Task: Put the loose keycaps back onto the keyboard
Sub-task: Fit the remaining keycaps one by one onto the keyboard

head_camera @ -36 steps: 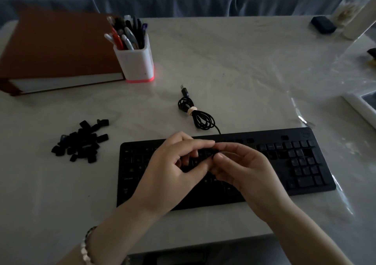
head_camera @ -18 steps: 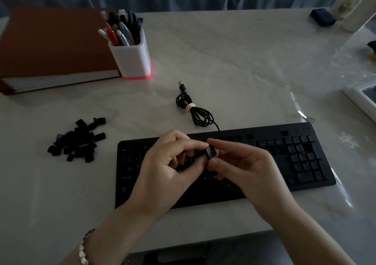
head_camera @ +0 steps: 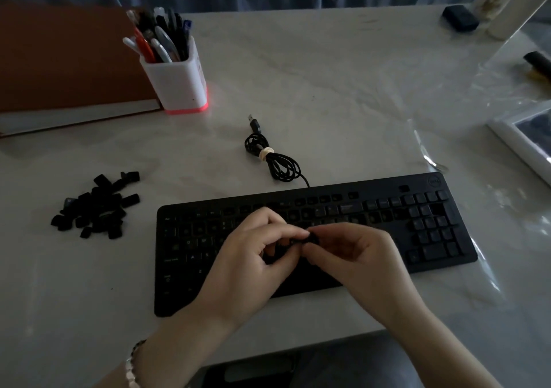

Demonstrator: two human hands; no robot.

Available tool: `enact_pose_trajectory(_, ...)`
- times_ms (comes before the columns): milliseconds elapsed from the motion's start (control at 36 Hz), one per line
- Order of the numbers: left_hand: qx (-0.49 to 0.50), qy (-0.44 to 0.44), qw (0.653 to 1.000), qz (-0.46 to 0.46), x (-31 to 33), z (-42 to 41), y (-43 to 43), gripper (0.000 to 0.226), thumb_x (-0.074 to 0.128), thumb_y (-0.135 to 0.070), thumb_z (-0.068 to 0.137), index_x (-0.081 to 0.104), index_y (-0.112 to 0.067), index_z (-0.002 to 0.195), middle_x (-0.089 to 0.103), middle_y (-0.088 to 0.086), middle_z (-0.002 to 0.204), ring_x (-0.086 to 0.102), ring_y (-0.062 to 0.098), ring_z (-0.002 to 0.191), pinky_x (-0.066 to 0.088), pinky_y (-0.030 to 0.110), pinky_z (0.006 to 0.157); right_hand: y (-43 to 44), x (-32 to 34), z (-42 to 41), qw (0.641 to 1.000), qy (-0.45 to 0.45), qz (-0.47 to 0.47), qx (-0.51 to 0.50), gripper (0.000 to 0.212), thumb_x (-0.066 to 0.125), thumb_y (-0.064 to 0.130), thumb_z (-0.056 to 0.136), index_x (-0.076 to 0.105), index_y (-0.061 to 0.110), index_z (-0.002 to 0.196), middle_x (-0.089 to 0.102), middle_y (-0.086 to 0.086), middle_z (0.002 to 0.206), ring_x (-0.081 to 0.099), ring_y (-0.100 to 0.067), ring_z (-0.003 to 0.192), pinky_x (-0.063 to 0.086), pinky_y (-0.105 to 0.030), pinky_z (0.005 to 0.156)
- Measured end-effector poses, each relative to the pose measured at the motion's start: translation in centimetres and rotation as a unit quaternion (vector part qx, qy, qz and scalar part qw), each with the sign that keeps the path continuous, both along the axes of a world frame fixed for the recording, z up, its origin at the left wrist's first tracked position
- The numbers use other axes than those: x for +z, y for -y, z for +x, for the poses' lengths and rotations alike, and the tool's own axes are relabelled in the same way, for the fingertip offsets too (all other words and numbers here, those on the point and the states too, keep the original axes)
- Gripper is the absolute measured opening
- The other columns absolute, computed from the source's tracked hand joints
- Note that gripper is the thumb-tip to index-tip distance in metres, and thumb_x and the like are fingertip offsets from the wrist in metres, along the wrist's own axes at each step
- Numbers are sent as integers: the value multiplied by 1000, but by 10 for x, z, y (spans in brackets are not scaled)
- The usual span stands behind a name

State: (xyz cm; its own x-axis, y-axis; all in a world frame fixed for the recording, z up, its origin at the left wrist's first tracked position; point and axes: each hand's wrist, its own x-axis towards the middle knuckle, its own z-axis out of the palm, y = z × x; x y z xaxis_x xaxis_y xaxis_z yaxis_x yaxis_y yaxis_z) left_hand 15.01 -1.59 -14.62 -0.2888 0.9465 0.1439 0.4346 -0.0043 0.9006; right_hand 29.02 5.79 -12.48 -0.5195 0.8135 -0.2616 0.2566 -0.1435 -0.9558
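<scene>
While the left hand (head_camera: 247, 256) and right hand (head_camera: 354, 256) meet above the middle of the keyboard (head_camera: 432, 238), both pinch one small black keycap (head_camera: 310, 239) between fingertips and thumbs. One keyboard lies on the worktop (head_camera: 328, 89): black and flat, with most sockets at its left and middle bare and keys seated mainly at its right end. Left of it, well apart, sits one heap (head_camera: 95, 208) of black keycaps, too jumbled to count. Behind lie one tied cable (head_camera: 277, 161), then one white pen cup (head_camera: 176, 80) beside one brown binder (head_camera: 65, 59)
</scene>
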Motion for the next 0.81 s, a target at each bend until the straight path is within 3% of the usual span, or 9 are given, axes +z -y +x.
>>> enact_pose_trajectory(111,3,-20,996,-83,-11,9,-4,25,68,-10,84,70,-32,96,53,-13,83,54,5,71,39,8,64,-3,-22,28,996,59,17,-64,26,75,3,72,68,26,82,72,6,73,67,-5,68,50,-13,63)
enact_pose_trajectory(222,35,42,988,-144,-14,13,-6,26,62,-14,89,61,-38,98,57,-12,86,56,-5,78,40,5,67,-13,-36,69,981,122,79,-128,29,76,2,71,67,30,76,70,6,68,66,-4,64,49,-9,61)
enact_pose_trajectory(306,56,45,985,-159,-16,13,-7,23,58,-15,91,62,-35,103,59,-11,89,55,-7,63,42,7,60,-21,-43,96,966,163,139,-147,34,77,2,71,65,34,77,69,4,75,64,-4,63,48,-8,60)
enact_pose_trajectory(417,46,-37,988,-146,-17,14,-6,22,56,-16,92,61,-29,109,56,-11,88,53,2,60,44,12,60,-27,-51,112,954,184,197,-134,38,77,4,71,63,37,83,66,7,80,63,-7,69,50,-12,64)
enact_pose_trajectory(500,39,-90,986,-131,-18,16,-7,23,56,-16,92,63,-23,112,53,-12,84,54,1,67,43,12,61,-28,-55,108,947,193,233,-112,30,78,6,70,68,27,89,64,9,78,62,-5,72,48,-8,65)
enact_pose_trajectory(611,42,-108,985,-127,-20,16,-7,23,57,-16,91,64,-21,113,52,-13,82,54,1,75,43,11,65,-30,-61,100,923,222,311,-58,23,81,10,66,73,10,88,59,12,75,56,1,75,41,-4,65)
enact_pose_trajectory(694,41,-113,985,-127,-21,15,-6,23,57,-15,91,64,-21,113,52,-11,81,54,4,76,44,13,66,-33,-66,99,911,243,332,-30,23,81,15,66,74,9,87,56,9,75,53,-3,75,40,-5,65)
enact_pose_trajectory(806,40,-118,984,-126,-23,15,-5,23,58,-14,91,64,-20,112,52,-12,80,54,5,74,44,13,66,-33,-67,100,913,223,340,-26,25,74,25,67,74,8,85,56,6,78,52,5,74,38,-2,64)
